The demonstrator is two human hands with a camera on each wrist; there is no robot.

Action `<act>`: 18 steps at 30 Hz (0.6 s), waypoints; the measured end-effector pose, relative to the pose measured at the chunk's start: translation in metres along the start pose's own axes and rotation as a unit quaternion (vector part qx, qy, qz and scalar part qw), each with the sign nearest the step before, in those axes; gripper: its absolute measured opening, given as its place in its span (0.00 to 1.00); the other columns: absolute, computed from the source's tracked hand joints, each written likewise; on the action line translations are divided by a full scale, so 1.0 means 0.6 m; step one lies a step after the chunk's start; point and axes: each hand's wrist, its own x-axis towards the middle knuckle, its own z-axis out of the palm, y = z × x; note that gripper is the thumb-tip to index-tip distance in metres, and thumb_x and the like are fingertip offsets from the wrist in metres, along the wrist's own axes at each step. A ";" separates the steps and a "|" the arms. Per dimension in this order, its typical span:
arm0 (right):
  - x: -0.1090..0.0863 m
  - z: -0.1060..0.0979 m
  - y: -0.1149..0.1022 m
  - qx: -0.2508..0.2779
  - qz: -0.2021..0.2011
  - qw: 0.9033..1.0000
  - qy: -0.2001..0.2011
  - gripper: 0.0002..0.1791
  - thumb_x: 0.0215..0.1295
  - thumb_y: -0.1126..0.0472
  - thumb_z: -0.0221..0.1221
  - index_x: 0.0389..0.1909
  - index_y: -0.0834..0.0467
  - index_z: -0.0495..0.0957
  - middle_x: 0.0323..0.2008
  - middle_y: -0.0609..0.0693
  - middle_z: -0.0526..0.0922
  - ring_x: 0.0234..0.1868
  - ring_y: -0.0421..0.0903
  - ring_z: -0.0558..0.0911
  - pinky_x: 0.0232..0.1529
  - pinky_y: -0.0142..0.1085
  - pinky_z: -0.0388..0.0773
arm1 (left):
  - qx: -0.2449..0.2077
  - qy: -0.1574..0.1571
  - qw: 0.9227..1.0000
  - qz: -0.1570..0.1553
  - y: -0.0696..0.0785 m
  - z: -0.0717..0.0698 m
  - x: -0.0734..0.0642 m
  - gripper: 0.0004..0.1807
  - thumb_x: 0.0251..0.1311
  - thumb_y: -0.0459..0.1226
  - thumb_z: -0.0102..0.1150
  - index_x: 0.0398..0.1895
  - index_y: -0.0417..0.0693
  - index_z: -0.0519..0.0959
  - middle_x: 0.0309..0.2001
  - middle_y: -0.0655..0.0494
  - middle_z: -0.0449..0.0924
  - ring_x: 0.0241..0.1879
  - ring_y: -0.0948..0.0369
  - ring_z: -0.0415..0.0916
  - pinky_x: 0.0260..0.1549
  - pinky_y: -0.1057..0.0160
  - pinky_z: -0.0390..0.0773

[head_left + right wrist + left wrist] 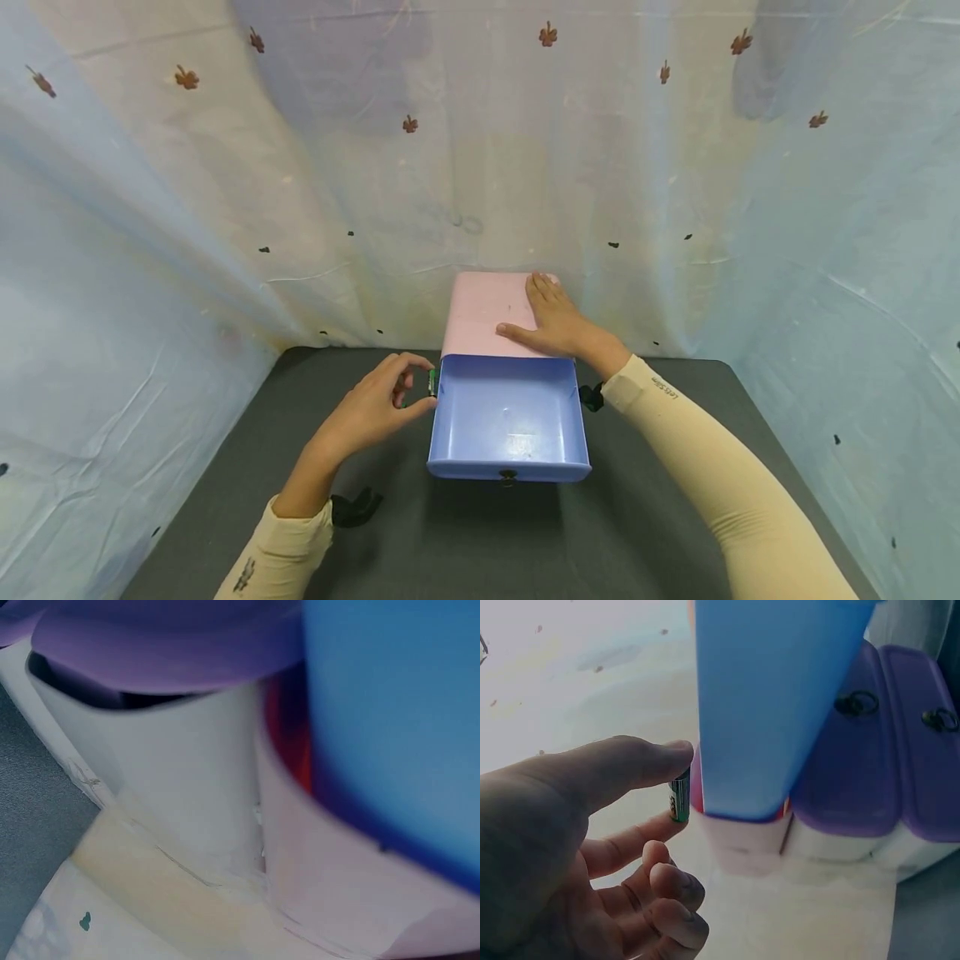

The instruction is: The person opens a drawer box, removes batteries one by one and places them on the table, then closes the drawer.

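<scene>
Small green-and-dark battery [679,799] is at the fingertips of the L hand [371,404], pinched btwn thumb & index; other fingers loosely curled. It's just outside the L wall of the blue drawer [510,417], close to the rim; can't tell if it touches.

L forearm, in a pale sleeve [281,542], comes up from lower L, hand angled fwd & to the R. R hand [553,323] lies flat, palm down, on top of the pink box [480,312], fingers straight & pointing away from the person, thumb spread out to the L. R arm, same kind of sleeve, reaches in from lower R.

Battery's long axis runs thumb tip to index tip: green end at index, dark end at thumb. In head view it's approx. parallel to the drawer's L edge, index end up top; +/- ends too small to tell.

Blue drawer's pulled out twd the person; L wrist view has two purple drawers [844,776] w/ ring pulls next to it. Dark table [495,558] underneath.
</scene>
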 end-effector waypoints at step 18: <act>-0.002 -0.003 0.001 0.000 -0.001 1.000 0.000 0.65 0.73 0.21 0.47 0.86 0.66 0.33 0.87 0.63 0.31 0.87 0.54 0.31 0.84 0.47 0.28 | 0.026 0.000 1.000 0.003 -0.075 -0.004 -0.018 0.23 0.69 0.42 0.74 0.63 0.51 0.78 0.41 0.58 0.69 0.32 0.63 0.68 0.31 0.63 0.71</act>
